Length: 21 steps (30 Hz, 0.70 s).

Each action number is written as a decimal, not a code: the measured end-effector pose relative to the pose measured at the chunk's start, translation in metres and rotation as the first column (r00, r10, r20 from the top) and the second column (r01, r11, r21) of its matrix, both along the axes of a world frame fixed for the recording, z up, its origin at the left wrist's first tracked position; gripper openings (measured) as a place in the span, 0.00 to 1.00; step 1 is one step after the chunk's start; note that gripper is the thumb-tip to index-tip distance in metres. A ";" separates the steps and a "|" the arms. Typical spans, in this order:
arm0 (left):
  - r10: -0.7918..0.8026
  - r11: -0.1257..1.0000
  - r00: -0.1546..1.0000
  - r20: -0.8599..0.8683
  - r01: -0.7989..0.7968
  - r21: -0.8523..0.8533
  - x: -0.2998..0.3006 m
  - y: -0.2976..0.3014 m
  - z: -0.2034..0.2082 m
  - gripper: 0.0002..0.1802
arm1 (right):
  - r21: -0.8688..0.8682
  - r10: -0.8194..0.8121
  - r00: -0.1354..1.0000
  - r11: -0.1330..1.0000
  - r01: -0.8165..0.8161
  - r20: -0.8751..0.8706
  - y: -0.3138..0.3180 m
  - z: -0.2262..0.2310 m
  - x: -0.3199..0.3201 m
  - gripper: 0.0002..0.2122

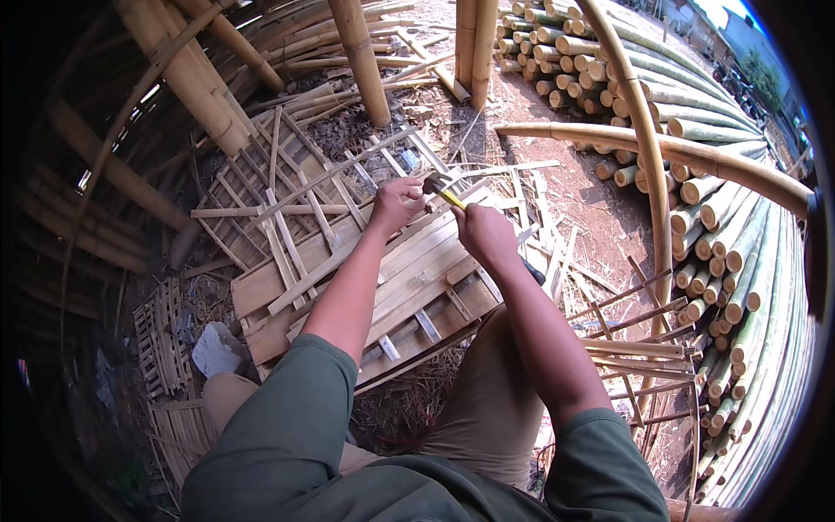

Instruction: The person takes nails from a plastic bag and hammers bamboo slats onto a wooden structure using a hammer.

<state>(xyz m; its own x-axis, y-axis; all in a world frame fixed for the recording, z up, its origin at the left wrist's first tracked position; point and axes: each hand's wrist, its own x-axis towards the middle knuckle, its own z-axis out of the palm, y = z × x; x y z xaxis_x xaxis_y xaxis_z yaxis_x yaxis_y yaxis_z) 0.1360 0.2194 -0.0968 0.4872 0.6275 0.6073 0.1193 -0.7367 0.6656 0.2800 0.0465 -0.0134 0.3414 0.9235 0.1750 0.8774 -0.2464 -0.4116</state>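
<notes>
The hammer (452, 198) was in the right hand (487, 235), the left hand (398, 207) beside it, above the boards (407, 280). Poles (739, 252) lay to the right.

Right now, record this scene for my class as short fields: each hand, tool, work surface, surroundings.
Left hand: curled near the hammer; whether it holds anything is unclear
Right hand: gripping the hammer
Tool: hammer, dark head, yellow shaft section
Work surface: wooden planks and slats
Surroundings: stacked bamboo poles at right; bamboo posts ahead
</notes>
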 end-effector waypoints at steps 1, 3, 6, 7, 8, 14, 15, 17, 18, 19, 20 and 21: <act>0.025 0.999 1.000 -0.005 -0.025 -0.027 0.002 -0.001 0.000 0.07 | 0.023 -0.029 0.999 0.999 0.029 -0.033 0.000 0.002 0.001 0.21; 0.042 0.998 0.999 -0.012 -0.043 -0.045 0.005 -0.005 0.001 0.07 | 0.036 -0.060 0.995 0.997 0.063 -0.080 -0.003 0.004 0.002 0.22; -0.026 0.996 1.000 -0.002 0.025 -0.082 0.004 0.003 0.000 0.08 | -0.026 -0.006 0.999 1.000 0.005 -0.054 0.000 0.003 0.001 0.21; -0.003 0.999 0.999 -0.037 0.002 -0.037 0.002 0.003 -0.004 0.07 | -0.025 -0.004 0.998 1.000 0.003 -0.056 0.000 0.003 0.000 0.21; 0.020 1.000 0.997 -0.070 -0.020 0.010 0.000 0.004 -0.005 0.06 | -0.039 -0.003 0.999 0.999 0.001 -0.054 0.001 0.003 -0.001 0.21; -0.018 0.998 0.999 -0.047 0.016 -0.060 0.001 0.005 -0.006 0.06 | -0.022 -0.005 0.999 1.000 0.004 -0.049 0.002 0.001 0.000 0.20; -0.021 0.998 0.999 -0.046 0.018 -0.060 0.002 0.004 -0.004 0.06 | -0.030 0.001 0.999 1.000 -0.002 -0.041 0.002 -0.001 0.001 0.21; -0.012 0.998 1.000 -0.019 0.010 -0.063 0.002 0.002 -0.002 0.08 | -0.017 0.008 1.000 1.000 -0.008 -0.025 0.001 0.001 0.000 0.20; -0.012 0.998 1.000 -0.021 0.010 -0.063 0.001 0.001 0.000 0.08 | -0.005 0.016 1.000 1.000 -0.016 -0.009 0.001 0.004 -0.001 0.20; 0.001 0.996 0.998 -0.055 -0.006 -0.086 0.000 0.001 0.001 0.07 | -0.005 0.016 1.000 1.000 -0.016 -0.010 0.002 0.007 -0.004 0.20; 0.013 0.994 0.996 -0.088 -0.022 -0.108 0.001 -0.001 0.002 0.06 | 0.069 -0.011 0.999 0.997 0.014 -0.039 0.003 0.012 -0.008 0.20; 0.013 0.994 0.996 -0.087 -0.023 -0.109 0.001 0.000 0.004 0.06 | 0.143 -0.037 0.997 0.989 0.046 -0.069 0.004 0.014 -0.010 0.19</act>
